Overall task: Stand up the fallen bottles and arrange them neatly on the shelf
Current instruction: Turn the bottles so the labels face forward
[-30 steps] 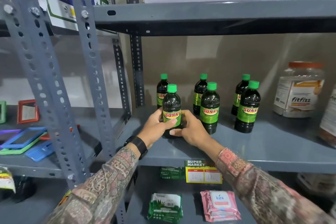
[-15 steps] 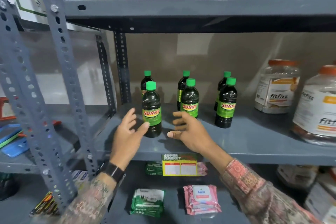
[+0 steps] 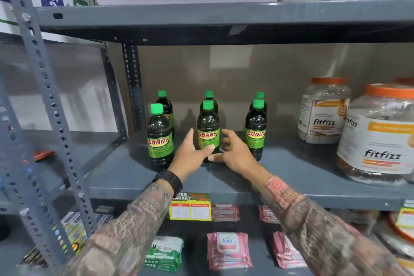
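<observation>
Six dark bottles with green caps stand upright on the grey metal shelf (image 3: pixel 280 170), in two rows of three. Front row: left bottle (image 3: pixel 159 139), middle bottle (image 3: pixel 208 127), right bottle (image 3: pixel 255 130), each with its "SUNNY" label facing forward. Back row: three more bottles (image 3: pixel 165 105), partly hidden behind the front ones. No bottle lies on its side.

The left hand (image 3: pixel 190 157) reaches in between the front left and middle bottles. Its fingers (image 3: pixel 190 135) are extended and spread moderately; the thumb lies across the lower label of the middle bottle and appears to touch it. The hand is not closed around anything.

The right hand (image 3: pixel 235 154) is on the other side of the middle bottle, between it and the right bottle. Its fingers (image 3: pixel 226 135) are curled and loosely open, near the bottle; contact cannot be confirmed. The thumb points left, low, towards the base of the bottle. This hand holds nothing.

To the right on the same shelf stand two clear "fitfizz" jars (image 3: pixel 322 114) with orange lids. A price tag (image 3: pixel 190 207) hangs from the shelf edge. Wipe packets (image 3: pixel 227 251) lie on the shelf below.
</observation>
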{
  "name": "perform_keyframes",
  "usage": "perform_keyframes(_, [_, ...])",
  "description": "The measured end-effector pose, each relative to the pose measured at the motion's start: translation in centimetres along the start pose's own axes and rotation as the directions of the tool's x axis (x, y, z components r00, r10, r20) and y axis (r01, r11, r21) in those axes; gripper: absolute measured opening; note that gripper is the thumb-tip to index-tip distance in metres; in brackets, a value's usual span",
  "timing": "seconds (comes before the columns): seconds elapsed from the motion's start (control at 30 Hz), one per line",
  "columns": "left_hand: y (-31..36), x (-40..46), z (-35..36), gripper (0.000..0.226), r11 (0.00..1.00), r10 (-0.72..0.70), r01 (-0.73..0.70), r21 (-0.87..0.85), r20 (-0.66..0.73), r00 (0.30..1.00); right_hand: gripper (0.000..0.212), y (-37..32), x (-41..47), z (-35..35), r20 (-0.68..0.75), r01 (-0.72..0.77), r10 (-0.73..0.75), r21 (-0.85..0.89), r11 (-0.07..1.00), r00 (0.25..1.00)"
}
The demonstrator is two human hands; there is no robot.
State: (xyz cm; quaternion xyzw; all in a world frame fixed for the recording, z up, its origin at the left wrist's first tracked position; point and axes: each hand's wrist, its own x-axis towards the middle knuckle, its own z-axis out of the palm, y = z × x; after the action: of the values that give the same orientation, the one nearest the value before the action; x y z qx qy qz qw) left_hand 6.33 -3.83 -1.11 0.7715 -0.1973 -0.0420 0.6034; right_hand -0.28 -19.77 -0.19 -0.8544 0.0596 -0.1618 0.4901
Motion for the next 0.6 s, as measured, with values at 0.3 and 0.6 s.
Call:
perform_keyframes(0.3, [1.2,-0.8,0.1,0.039,0.983,0.154,-0.147,-0.113,0.051,0.987,0.072,0.3,1.0,0.9,-0.045,0.024,-0.023,0.024,0.999,0.999])
perform_keyframes(0.6, [0.6,-3.9,-0.2,0.051,0.975,0.191,-0.182,-0.124,0.059,0.98,0.07,1.4,-1.9,0.9,-0.06,0.05,-0.05,0.004,0.999,0.997])
